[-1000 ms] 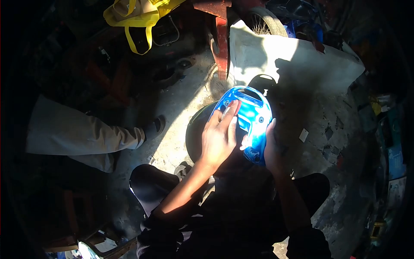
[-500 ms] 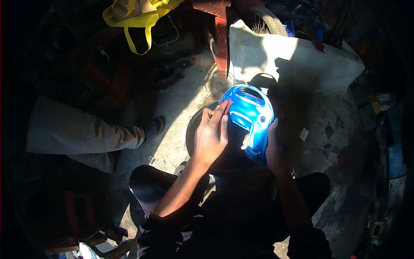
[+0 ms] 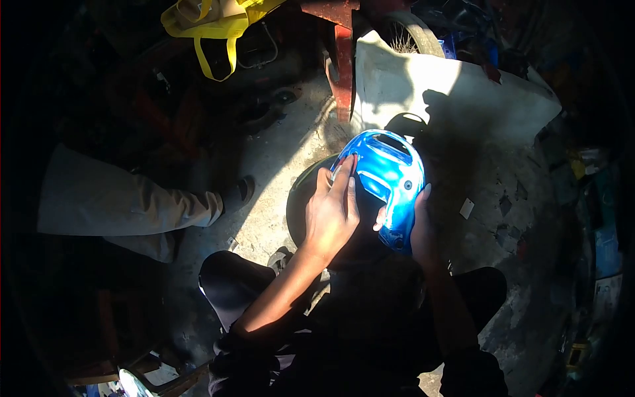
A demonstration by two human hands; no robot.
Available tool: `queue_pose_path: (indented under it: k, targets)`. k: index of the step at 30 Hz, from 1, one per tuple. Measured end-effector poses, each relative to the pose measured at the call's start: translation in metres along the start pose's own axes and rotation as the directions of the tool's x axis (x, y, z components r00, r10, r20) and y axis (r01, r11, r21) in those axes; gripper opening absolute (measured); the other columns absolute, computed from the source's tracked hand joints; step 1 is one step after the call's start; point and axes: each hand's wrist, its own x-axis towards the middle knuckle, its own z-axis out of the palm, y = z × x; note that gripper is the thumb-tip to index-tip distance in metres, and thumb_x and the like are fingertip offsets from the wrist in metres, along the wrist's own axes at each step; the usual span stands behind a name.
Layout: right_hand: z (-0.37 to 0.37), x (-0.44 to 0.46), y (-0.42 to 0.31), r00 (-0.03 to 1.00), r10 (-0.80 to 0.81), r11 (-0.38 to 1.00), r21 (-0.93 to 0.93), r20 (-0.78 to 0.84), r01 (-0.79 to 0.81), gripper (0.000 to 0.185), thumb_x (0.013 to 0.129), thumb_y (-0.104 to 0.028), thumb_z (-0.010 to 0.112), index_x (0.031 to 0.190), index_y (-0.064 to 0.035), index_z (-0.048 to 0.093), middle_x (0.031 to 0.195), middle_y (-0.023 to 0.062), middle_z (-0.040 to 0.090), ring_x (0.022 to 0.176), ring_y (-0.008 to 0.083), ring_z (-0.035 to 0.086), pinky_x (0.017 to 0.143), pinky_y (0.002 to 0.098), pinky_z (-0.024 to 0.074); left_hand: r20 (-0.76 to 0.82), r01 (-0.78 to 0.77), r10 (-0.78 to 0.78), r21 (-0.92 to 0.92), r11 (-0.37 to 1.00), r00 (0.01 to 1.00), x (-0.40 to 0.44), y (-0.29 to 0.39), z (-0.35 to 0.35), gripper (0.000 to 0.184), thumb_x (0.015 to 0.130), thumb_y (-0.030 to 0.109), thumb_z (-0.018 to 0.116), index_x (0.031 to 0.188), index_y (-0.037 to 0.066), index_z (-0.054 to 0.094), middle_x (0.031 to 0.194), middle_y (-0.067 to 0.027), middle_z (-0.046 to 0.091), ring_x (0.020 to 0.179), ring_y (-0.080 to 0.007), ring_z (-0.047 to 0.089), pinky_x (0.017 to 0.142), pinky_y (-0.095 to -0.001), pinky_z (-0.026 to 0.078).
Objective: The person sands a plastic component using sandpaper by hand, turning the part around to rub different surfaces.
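A glossy blue motorcycle fairing (image 3: 395, 173), curved and with cut-out openings, is held up in front of me, sunlit on top. My right hand (image 3: 423, 225) grips its lower right edge, with fingertips showing on the inner side. At its upper left edge, my left hand (image 3: 334, 208) presses a small reddish piece that looks like sandpaper (image 3: 354, 163) against the surface. Fingers partly hide that piece. Below the fairing is a dark round surface (image 3: 304, 215), perhaps a stool or tub, mostly in shadow.
Another person's trouser leg (image 3: 132, 198) and shoe (image 3: 238, 193) are at the left. A red metal post (image 3: 342, 73) stands ahead, beside a pale sheet (image 3: 390, 79) and a spoked wheel (image 3: 426, 40). A yellow bag (image 3: 225, 28) hangs at upper left. Scraps (image 3: 467, 208) litter the floor.
My left hand has shifted slightly right and its fingers have turned along the fairing's upper left edge. The fairing has moved slightly right, still in my right hand.
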Motion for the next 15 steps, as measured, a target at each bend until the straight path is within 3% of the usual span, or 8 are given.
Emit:
queue_pose_path:
  k: [1,4,6,8,11,14,15]
  targets:
    - [-0.001,0.000,0.000,1.000,-0.013,1.000,0.027,0.010,0.013,0.086,0.100,-0.073,0.017,0.127,0.0025,0.050,0.086,0.0140,0.066,0.075,0.0232,0.068,0.075,0.0353,0.0569,-0.087,-0.075,0.081,0.061,0.995,0.993,0.002,-0.001,0.001,0.040,0.103,0.012,0.052,0.141,0.004,0.056,0.103,-0.0221,0.059,0.089,-0.0347,0.063,0.082,-0.0403,0.052]
    - [0.000,-0.001,0.001,0.999,-0.028,0.998,-0.058,-0.038,0.026,0.085,0.101,-0.072,0.017,0.124,0.0025,0.051,0.087,0.0141,0.067,0.074,0.0231,0.068,0.074,0.0352,0.0566,-0.036,-0.017,0.017,0.004,1.000,0.999,-0.003,0.007,0.005,0.039,0.103,0.012,0.052,0.140,0.002,0.057,0.101,-0.0214,0.059,0.088,-0.0332,0.063,0.080,-0.0407,0.052]
    - [-0.002,0.000,0.004,0.997,-0.038,0.999,-0.032,-0.064,0.036,0.085,0.101,-0.071,0.017,0.124,0.0023,0.052,0.086,0.0140,0.066,0.074,0.0231,0.068,0.074,0.0351,0.0568,-0.066,-0.151,0.151,0.001,0.989,0.986,-0.010,0.002,0.011,0.038,0.102,0.011,0.053,0.140,0.005,0.059,0.097,-0.0206,0.059,0.085,-0.0320,0.064,0.079,-0.0392,0.053]
    - [-0.001,0.000,0.002,0.996,-0.040,0.999,-0.007,-0.083,0.039,0.084,0.101,-0.071,0.017,0.123,0.0021,0.052,0.086,0.0139,0.066,0.074,0.0230,0.068,0.074,0.0350,0.0570,-0.034,-0.089,0.090,0.019,0.996,0.995,-0.014,0.003,0.010,0.038,0.102,0.011,0.053,0.140,0.007,0.059,0.096,-0.0220,0.059,0.084,-0.0343,0.064,0.079,-0.0405,0.053]
    - [0.006,-0.003,-0.010,0.999,0.006,0.997,0.075,-0.041,-0.003,0.084,0.102,-0.071,0.016,0.123,0.0019,0.052,0.086,0.0136,0.066,0.075,0.0225,0.068,0.075,0.0352,0.0575,-0.138,-0.005,0.019,0.102,0.995,0.990,0.000,-0.002,0.007,0.038,0.102,0.012,0.053,0.138,0.000,0.058,0.097,-0.0244,0.060,0.085,-0.0377,0.063,0.079,-0.0452,0.052]
    - [0.006,-0.003,-0.008,0.999,-0.009,1.000,0.007,-0.053,0.009,0.084,0.101,-0.071,0.016,0.122,0.0018,0.053,0.086,0.0135,0.067,0.076,0.0225,0.068,0.075,0.0354,0.0580,-0.057,0.003,-0.003,-0.005,1.000,0.998,-0.006,-0.003,0.010,0.039,0.103,0.014,0.054,0.139,-0.001,0.058,0.095,-0.0208,0.059,0.081,-0.0316,0.061,0.078,-0.0390,0.051]
    - [0.002,-0.002,-0.004,0.993,-0.020,1.000,-0.014,-0.119,0.019,0.084,0.101,-0.071,0.016,0.123,0.0016,0.052,0.086,0.0137,0.067,0.076,0.0225,0.068,0.075,0.0356,0.0580,-0.058,-0.062,0.059,-0.050,0.997,0.997,-0.010,-0.002,0.013,0.038,0.103,0.015,0.055,0.138,0.000,0.059,0.094,-0.0189,0.059,0.081,-0.0270,0.060,0.076,-0.0355,0.050]
